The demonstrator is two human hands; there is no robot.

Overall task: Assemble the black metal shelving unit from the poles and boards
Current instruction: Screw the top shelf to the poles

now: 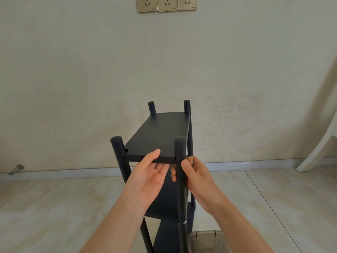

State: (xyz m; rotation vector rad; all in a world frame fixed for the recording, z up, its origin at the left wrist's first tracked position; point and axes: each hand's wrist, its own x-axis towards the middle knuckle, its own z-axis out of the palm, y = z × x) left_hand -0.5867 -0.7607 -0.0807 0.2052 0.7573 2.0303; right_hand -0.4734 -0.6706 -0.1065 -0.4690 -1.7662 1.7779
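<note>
Matte-black shelving unit (160, 143) stands upright on tiled floor (54, 207) by wall (73, 88), w/ 4 round-capped poles, top board (164, 125) + 1 lower board (164, 207) visible; R hand (198, 179) wraps front-R pole (180, 152) just under top board, L hand (147, 181) flat, palm up, thumb touching top board's front edge.

No text to read here: the three gold-coloured wall sockets (166, 3) high above the black metal shelving unit (160, 132) show only tiny, illegible marks.
</note>
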